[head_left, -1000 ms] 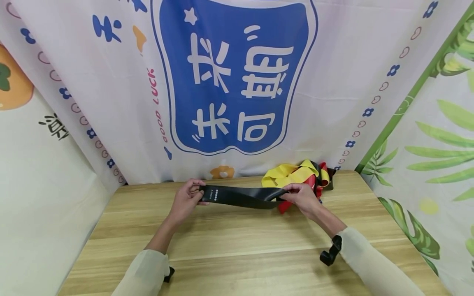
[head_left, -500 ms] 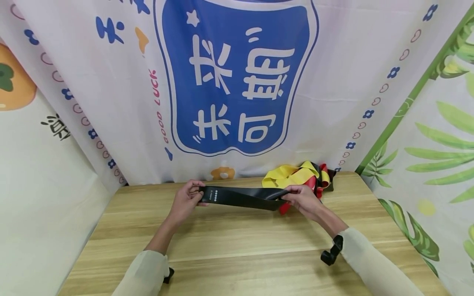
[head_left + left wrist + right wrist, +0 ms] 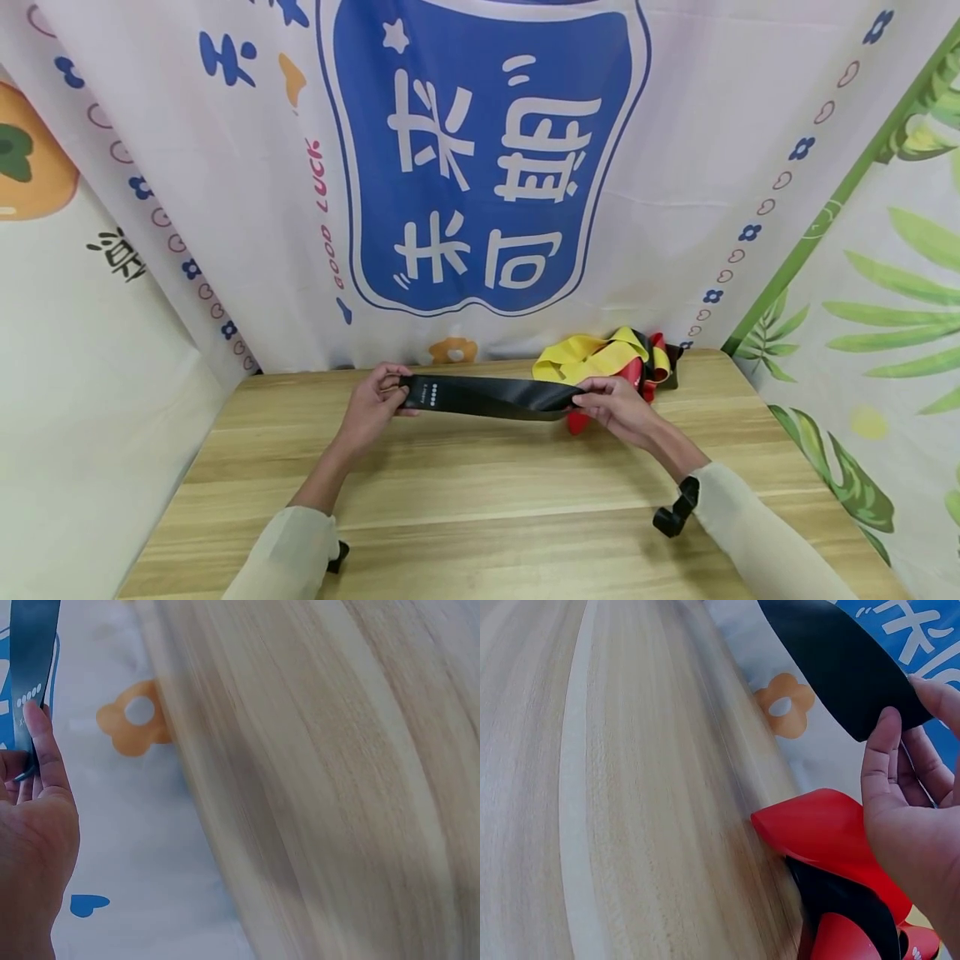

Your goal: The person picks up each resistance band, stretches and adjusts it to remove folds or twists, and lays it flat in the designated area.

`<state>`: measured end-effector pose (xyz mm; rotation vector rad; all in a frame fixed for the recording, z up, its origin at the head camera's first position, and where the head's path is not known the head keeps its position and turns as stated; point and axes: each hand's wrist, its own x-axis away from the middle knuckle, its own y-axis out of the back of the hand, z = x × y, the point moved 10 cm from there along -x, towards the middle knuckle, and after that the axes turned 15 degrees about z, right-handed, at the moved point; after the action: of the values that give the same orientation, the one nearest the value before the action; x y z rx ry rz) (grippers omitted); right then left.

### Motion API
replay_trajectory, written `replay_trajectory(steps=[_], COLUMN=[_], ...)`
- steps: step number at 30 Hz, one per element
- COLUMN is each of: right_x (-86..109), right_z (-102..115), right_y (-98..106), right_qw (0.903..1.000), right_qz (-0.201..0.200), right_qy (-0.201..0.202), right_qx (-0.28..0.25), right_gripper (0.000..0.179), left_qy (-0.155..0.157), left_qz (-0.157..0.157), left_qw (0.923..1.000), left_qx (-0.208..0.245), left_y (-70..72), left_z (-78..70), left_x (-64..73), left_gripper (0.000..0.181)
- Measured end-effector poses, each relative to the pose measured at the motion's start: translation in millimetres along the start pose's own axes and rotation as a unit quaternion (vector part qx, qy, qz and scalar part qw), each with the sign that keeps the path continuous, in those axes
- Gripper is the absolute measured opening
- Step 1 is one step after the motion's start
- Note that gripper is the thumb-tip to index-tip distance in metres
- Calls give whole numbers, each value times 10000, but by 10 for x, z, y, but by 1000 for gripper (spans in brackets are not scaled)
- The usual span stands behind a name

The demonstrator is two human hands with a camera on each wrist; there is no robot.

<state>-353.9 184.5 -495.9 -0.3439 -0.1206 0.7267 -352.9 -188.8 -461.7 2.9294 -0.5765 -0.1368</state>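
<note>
A black resistance band (image 3: 487, 398) with a row of white dots near its left end is stretched between both hands, above the far part of the table. The left hand (image 3: 375, 402) pinches its left end; in the left wrist view the thumb lies beside the dots on the band (image 3: 34, 660). At the other end the right hand (image 3: 617, 407) grips the band between thumb and fingers, as the right wrist view shows on the dark strip (image 3: 847, 671). Below and behind the right hand lies a heap of yellow, red and black bands (image 3: 585, 357), partly hidden by that hand.
The wooden table (image 3: 480, 517) ends at a white printed cloth (image 3: 675, 208) hanging along its back edge. Patterned cloths also hang at left and right. Red and black bands (image 3: 825, 825) lie near the back edge, close under the right hand.
The black band's right part has turned, so its twist looks flatter and its open loop there has closed up. Both hands keep their hold, nearly in place.
</note>
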Motion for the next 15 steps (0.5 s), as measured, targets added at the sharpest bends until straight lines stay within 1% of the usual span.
replay_trajectory(steps=[5,10,15], right_x=[11,9,-2], right_z=[-26,-49,-63], right_y=[16,25,63], right_qw=[9995,9975,9935], right_qz=[-63,-113,-510], right_qy=[-122,-220,-325], right_qx=[275,668,960], right_gripper=[12,14,9], left_qy=[27,40,93], left_qz=[-61,-51,-83], left_qw=[10000,10000,9999], left_qx=[-12,7,-47], left_y=[46,95,156], left_z=[19,35,48], left_x=[33,66,137], left_gripper=[27,27,28])
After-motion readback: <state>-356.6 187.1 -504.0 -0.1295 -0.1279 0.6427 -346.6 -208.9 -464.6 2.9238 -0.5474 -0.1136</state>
